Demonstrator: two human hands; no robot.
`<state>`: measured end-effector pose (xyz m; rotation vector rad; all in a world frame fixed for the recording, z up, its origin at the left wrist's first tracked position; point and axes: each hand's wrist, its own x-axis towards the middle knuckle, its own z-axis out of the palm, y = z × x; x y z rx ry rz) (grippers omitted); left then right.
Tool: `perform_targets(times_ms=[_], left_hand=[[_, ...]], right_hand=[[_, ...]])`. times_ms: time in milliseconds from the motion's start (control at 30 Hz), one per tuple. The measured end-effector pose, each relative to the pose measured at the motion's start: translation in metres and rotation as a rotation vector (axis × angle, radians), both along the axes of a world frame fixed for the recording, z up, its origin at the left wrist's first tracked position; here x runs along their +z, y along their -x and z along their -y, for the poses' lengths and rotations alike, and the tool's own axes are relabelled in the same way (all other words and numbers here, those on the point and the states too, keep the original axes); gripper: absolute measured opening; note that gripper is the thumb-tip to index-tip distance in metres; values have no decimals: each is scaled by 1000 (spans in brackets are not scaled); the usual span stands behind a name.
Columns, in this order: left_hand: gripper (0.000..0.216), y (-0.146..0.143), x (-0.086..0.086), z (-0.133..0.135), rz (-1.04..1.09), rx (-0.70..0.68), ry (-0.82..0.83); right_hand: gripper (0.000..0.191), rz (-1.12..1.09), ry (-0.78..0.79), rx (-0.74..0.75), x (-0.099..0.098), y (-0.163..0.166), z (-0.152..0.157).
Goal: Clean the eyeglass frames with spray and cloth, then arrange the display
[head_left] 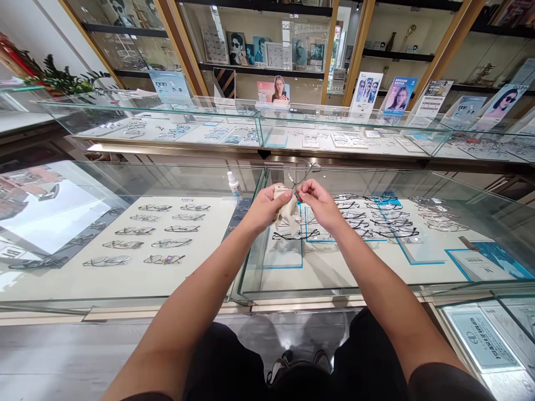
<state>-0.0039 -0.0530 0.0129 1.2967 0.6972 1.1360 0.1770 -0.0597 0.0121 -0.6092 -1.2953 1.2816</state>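
Both my hands are raised above the glass counter (pixel 267 301), close together near the middle of the view. My left hand (pixel 267 209) is closed on a cream cloth (pixel 288 213) that hangs down below the fingers. Pinched in my right hand (pixel 317 203) is a pair of glasses (pixel 307 171) with a thin dark frame, its lenses standing up above the fingers. The cloth is close beside the glasses; whether they touch is hard to make out. Under the glass, rows of eyeglasses (pixel 355 223) lie on pale boards below my hands.
A white spray bottle (pixel 234 184) stands behind the left display case. More eyeglasses (pixel 155 243) fill that case. Further back runs a second glass showcase (pixel 188 133) with poster cards (pixel 365 94) on top. A framed certificate (pixel 478 337) lies at the lower right.
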Motion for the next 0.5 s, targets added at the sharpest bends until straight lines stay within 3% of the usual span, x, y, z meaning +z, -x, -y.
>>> perform_targets(times_ms=[500], left_hand=[[64,-7,-16,-2,22,-40,44]], right_hand=[[38,4,83,-98,-3,6,1]])
